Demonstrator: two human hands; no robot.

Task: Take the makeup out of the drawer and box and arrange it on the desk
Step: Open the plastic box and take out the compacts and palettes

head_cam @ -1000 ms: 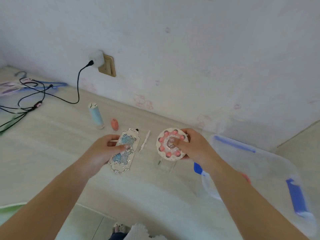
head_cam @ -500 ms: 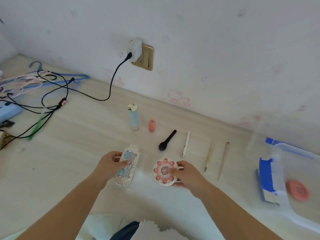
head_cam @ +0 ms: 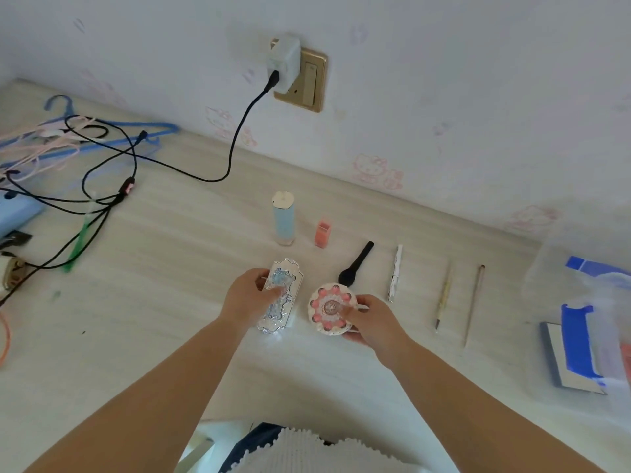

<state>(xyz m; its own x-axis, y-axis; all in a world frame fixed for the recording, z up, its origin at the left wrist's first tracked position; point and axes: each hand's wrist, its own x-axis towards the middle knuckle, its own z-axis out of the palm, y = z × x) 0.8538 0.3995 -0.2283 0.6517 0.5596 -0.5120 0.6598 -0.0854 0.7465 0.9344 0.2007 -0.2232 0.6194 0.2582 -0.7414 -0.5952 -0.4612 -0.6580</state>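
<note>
Now setting two makeup cases down on the table (head_cam: 143, 312). Left hand (head_cam: 246, 295) closed around the long silver palette (head_cam: 280, 297), thumb on top. Right hand (head_cam: 370, 319) closed on the round pink compact (head_cam: 330, 308), fingers under the rim. Both cases low, maybe touching the wood already, hard to tell. Just behind: blue bottle (head_cam: 284, 218), small pink bottle (head_cam: 322, 233), black brush (head_cam: 355, 266), white pen (head_cam: 396, 273). Next: let go gently, line both up, then back to the clear box (head_cam: 580, 268) for more.

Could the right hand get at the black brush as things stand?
Probably not yet: the right hand is closed on the round pink compact. The black brush lies just beyond it on bare desk, nothing between them.
</note>
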